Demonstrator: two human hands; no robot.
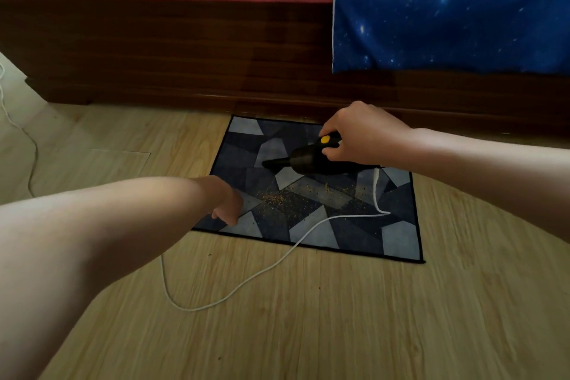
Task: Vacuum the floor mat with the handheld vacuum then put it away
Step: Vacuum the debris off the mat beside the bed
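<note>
Vacuum (303, 160) gripped in right hand (361, 136) | left hand (229, 207) bent down over mat (398, 234)

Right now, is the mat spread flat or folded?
Spread flat: the mat lies on the wooden floor, its visible edges straight, no fold, with crumbs scattered across it.

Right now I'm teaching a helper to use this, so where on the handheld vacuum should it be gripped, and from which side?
Grip the rear handle by the yellow button, coming from above on the right, as the right hand does. The handheld vacuum is held with its nozzle pointing left over the mat, so the handle end faces right.
</note>
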